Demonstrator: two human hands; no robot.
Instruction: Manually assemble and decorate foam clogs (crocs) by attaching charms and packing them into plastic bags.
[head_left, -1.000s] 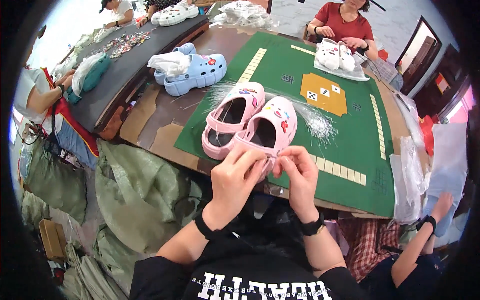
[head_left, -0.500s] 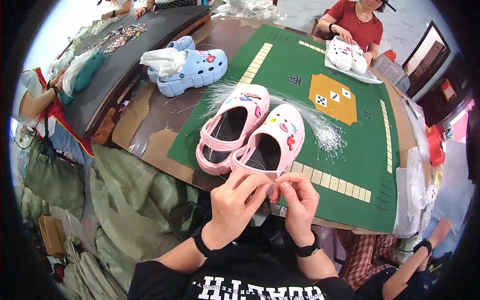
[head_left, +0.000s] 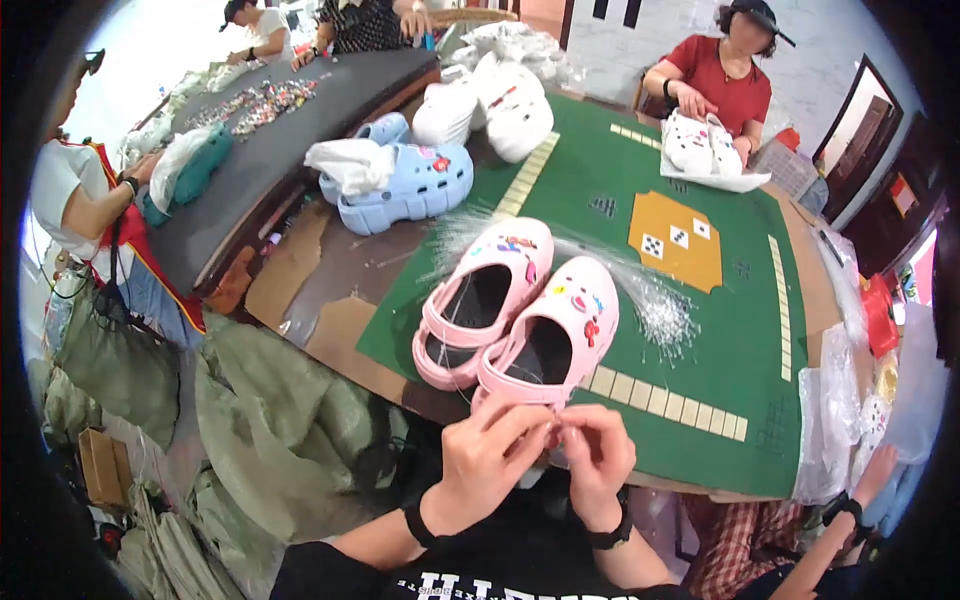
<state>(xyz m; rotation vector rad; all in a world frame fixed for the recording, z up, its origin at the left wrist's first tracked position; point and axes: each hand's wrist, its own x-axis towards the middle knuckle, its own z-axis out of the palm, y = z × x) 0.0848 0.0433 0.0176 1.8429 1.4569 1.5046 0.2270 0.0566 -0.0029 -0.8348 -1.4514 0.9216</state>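
A pair of pink clogs (head_left: 568, 320) with colourful charms stands side by side on the green mat, heels toward me. Just behind the heels, my left hand (head_left: 482, 455) and my right hand (head_left: 598, 462) meet fingertip to fingertip, both pinched closed. A thin clear plastic strand runs from the clogs' straps toward my fingers. Its end between the fingertips is too small to make out. Beyond the clogs, a bundle of clear plastic strands (head_left: 665, 315) with knobbed ends lies fanned across the mat.
Blue clogs (head_left: 405, 190) with white wrapping stand at the far left, beside white clogs (head_left: 518, 120). Opposite, a person in red (head_left: 715, 85) handles white charm-covered clogs (head_left: 690, 145). Other people work at a dark table (head_left: 290, 130). Green sacks (head_left: 280, 400) lie at left.
White clogs now stand at the mat's far left corner, where none showed before. My view has tilted up slightly. My hands stay pinched together behind the pink clogs.
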